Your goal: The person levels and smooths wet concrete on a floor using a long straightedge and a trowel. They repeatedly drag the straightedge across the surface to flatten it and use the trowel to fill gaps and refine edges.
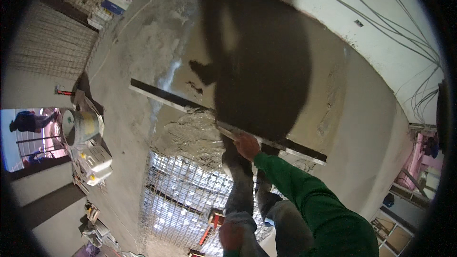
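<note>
My right hand [247, 146], at the end of a green sleeve, is closed around the middle of a long metal screed bar [162, 99]. The bar lies slantwise across wet grey mortar [190, 135], which is heaped and rough on its near side. Beyond the bar the mortar surface [266, 62] is smooth, with the dark shadow of my head and arm on it. By my knee is my left hand [232, 235], blurred, its fingers not clear. My legs stand close behind the bar, beside wire mesh [181, 195] over shiny foil.
Red-and-black tools [209, 226] lie on the mesh near my legs. At left stand a bucket [81, 126] and a white canister [96, 164], with a hammer [64, 91] nearby. Loose cables [404, 33] hang along the right wall. Another person [29, 121] appears through the left opening.
</note>
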